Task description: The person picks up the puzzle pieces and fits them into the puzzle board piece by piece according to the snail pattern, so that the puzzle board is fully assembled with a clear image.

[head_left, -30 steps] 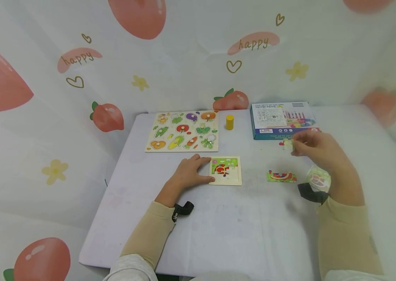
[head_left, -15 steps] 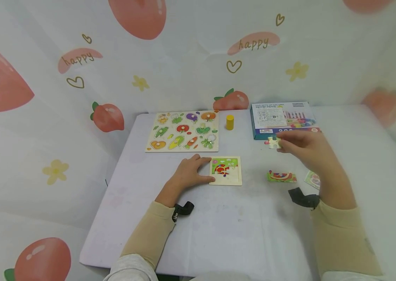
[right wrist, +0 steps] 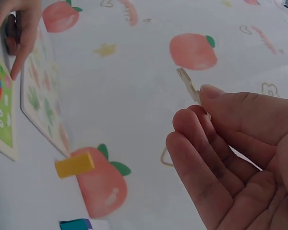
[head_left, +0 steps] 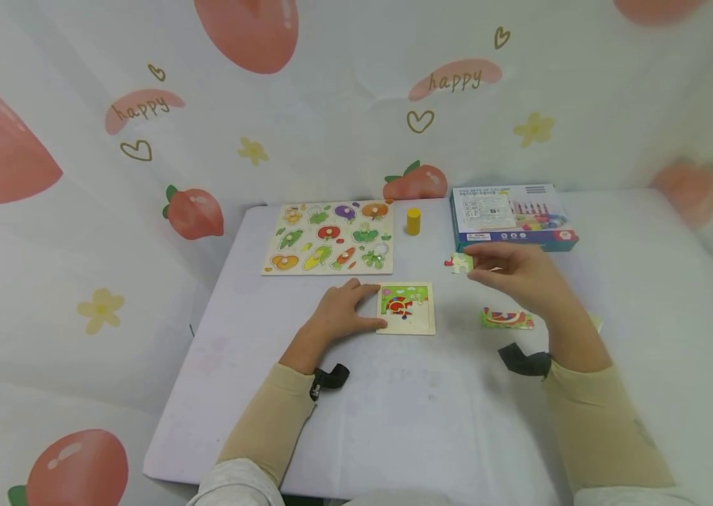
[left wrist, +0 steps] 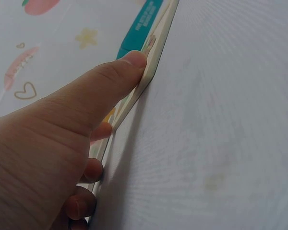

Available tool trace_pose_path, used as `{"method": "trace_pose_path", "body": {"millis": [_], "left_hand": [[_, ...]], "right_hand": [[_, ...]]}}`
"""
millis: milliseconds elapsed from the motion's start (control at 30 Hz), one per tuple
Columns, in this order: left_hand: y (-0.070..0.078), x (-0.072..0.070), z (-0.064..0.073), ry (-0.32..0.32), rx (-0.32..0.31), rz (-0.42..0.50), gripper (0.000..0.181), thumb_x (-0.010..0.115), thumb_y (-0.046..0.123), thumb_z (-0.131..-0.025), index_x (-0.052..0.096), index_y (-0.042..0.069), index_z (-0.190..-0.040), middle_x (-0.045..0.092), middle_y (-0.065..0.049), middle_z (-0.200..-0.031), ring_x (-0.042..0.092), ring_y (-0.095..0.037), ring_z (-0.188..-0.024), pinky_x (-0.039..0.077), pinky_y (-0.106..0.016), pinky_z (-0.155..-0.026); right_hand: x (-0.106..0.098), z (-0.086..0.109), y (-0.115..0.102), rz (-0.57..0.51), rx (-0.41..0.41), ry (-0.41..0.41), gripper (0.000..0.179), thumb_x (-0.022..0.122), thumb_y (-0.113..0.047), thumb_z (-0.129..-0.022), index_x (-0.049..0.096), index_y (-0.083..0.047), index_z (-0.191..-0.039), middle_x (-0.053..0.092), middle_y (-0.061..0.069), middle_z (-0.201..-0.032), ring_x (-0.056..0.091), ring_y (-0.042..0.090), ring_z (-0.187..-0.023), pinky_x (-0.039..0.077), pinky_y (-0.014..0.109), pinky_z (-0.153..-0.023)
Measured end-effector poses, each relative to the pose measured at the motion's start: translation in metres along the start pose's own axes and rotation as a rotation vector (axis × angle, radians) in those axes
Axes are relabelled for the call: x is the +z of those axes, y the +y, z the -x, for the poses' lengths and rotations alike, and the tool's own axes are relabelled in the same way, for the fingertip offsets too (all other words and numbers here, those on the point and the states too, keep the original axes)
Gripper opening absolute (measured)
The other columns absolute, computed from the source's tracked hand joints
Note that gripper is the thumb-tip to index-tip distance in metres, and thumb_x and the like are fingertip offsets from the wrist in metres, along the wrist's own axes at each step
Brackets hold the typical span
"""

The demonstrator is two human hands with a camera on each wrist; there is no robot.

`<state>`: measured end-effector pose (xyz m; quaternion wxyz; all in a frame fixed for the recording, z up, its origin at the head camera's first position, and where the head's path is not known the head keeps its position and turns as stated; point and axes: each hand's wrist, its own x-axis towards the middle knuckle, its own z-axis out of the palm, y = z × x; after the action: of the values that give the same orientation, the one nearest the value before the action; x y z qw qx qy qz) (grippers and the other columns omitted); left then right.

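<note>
In the head view a small square puzzle tray (head_left: 425,329) lies at the table's middle, with a green and red picture partly filled in. My left hand (head_left: 340,309) holds it by its left side, thumb at the near corner and index finger at the far one. The thumb (left wrist: 110,76) crosses the tray's edge in the left wrist view. To the right of the tray, my right hand (head_left: 515,274) pinches a jigsaw piece (head_left: 460,263) between thumb and fingertips, above the table. The piece (right wrist: 189,86) shows edge-on in the right wrist view.
A red and green picture strip (head_left: 507,320) lies right of the tray, and part of a card (head_left: 596,322) shows behind my right wrist. Farther back are a vegetable peg board (head_left: 306,242), a yellow cylinder (head_left: 413,221) and a flat box (head_left: 489,211).
My right hand has moved left with the jigsaw piece, from in front of the box toward the tray. My left hand and the tray have stayed in place.
</note>
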<state>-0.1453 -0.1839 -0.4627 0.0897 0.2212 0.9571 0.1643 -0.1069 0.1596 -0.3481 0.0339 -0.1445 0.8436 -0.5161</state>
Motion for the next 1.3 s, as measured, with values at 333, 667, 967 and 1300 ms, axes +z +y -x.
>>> {"method": "trace_pose_path", "body": {"millis": [333,667,967,1300], "left_hand": [[0.0,0.0,0.0,0.002,0.002,0.006,0.082,0.077,0.066,-0.082,0.055,0.026,-0.15,0.056,0.002,-0.112,0.045,-0.02,-0.084,0.04,-0.034,-0.076],[-0.001,0.001,0.0,0.014,0.024,0.007,0.082,0.077,0.067,-0.081,0.057,0.024,-0.149,0.055,0.003,-0.107,0.044,-0.02,-0.078,0.04,-0.032,-0.072],[0.0,0.0,-0.001,0.011,0.015,0.0,0.082,0.076,0.067,-0.081,0.057,0.025,-0.149,0.055,0.002,-0.107,0.044,-0.02,-0.078,0.04,-0.032,-0.071],[-0.001,0.0,-0.001,0.014,0.02,0.0,0.082,0.076,0.067,-0.081,0.057,0.025,-0.148,0.054,0.003,-0.105,0.045,-0.02,-0.077,0.04,-0.032,-0.07]], "right_hand": [[0.024,-0.012,0.005,0.014,0.019,-0.046,0.041,0.074,-0.023,-0.097,0.068,-0.006,-0.134,0.07,0.009,-0.122,0.064,0.022,-0.107,0.051,0.02,-0.087],[0.048,-0.023,0.018,0.038,-0.001,-0.105,0.034,0.076,-0.015,-0.095,0.072,-0.007,-0.128,0.066,0.005,-0.119,0.063,0.023,-0.106,0.054,0.041,-0.093],[0.062,-0.029,0.026,0.073,0.044,-0.138,0.032,0.077,-0.019,-0.095,0.073,-0.008,-0.124,0.065,0.008,-0.12,0.06,0.026,-0.105,0.052,0.043,-0.091],[0.076,-0.037,0.043,0.174,0.165,-0.226,0.034,0.077,-0.023,-0.094,0.074,-0.011,-0.126,0.064,0.009,-0.121,0.054,0.026,-0.099,0.049,0.036,-0.081]]}}
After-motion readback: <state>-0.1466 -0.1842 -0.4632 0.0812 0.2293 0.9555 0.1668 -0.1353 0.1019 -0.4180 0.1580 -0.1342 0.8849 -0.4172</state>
